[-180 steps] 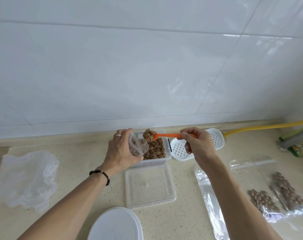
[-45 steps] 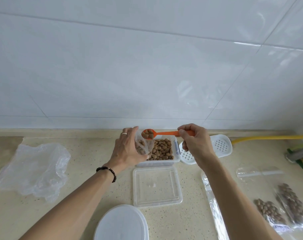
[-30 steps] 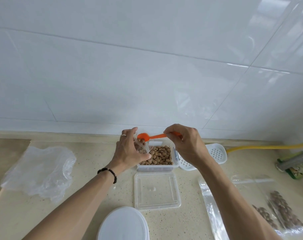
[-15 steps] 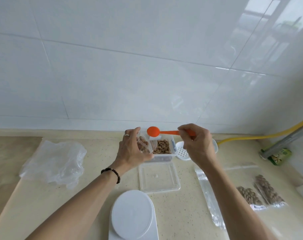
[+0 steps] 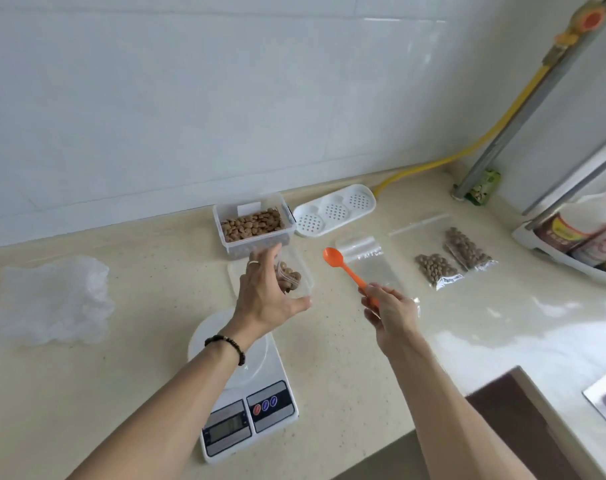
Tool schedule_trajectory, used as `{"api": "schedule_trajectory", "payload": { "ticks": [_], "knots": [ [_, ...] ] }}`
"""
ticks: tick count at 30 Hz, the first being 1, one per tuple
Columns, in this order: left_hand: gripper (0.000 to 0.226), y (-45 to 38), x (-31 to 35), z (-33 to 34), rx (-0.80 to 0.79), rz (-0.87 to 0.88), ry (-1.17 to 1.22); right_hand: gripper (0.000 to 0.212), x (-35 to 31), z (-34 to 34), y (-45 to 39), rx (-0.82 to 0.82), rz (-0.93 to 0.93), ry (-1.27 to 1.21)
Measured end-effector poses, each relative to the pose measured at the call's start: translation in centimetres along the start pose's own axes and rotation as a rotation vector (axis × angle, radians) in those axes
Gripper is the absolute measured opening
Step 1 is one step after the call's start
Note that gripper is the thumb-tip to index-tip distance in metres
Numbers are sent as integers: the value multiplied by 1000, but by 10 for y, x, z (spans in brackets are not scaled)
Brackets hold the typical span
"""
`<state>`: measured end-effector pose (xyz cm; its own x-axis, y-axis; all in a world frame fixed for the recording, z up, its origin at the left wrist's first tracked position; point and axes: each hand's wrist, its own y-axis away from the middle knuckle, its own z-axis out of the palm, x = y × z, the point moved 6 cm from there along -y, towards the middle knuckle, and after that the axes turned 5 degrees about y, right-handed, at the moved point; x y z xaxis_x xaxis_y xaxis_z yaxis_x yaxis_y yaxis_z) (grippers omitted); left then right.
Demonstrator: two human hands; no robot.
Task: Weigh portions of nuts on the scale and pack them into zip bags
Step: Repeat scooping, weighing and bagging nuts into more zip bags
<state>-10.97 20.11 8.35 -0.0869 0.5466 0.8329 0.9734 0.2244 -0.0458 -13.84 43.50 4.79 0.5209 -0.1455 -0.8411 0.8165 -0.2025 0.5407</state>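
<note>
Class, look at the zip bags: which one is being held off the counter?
The small zip bag with nuts, held by the left hand; the filled bags lie on the counter.

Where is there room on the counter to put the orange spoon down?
Bare counter lies between the scale and the empty zip bag. More lies between the crumpled plastic and the nut box. It is crowded by the filled bags and white tray.

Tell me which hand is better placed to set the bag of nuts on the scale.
The left hand. It already grips the bag of nuts and hovers just beyond the scale. The right hand is busy holding the orange spoon, off to the side.
</note>
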Motion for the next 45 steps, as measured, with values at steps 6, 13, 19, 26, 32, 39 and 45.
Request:
{"api": "schedule_trajectory", "payload": {
  "ticks": [6, 13, 19, 26, 32, 39, 45],
  "knots": [
    [109, 15, -4, 27, -62, -18, -54, 13, 76, -17, -5, 80, 122, 34],
    [109, 25, -3, 27, -66, -2, -78, 14, 80, -20, -24, 130, -52, 713],
    [108, 28, 4, 13, -33, 12, -59, 15, 50, -11, -23, 124, -205, 1053],
    [110, 27, 25, -2, 30, 79, -63, 39, -43, 57, 46, -354, -560, 656],
    [122, 29, 38, -19, 65, 128, -15, 20, -74, 78, 66, -388, -756, 802],
    [63, 44, 44, -60, 207, 153, 160, 18, -92, 87, 88, -457, -825, 726],
    [20, 56, 29, -90, 308, 29, 391, 20, -99, 110, 116, -541, -946, 714]
  ]
}}
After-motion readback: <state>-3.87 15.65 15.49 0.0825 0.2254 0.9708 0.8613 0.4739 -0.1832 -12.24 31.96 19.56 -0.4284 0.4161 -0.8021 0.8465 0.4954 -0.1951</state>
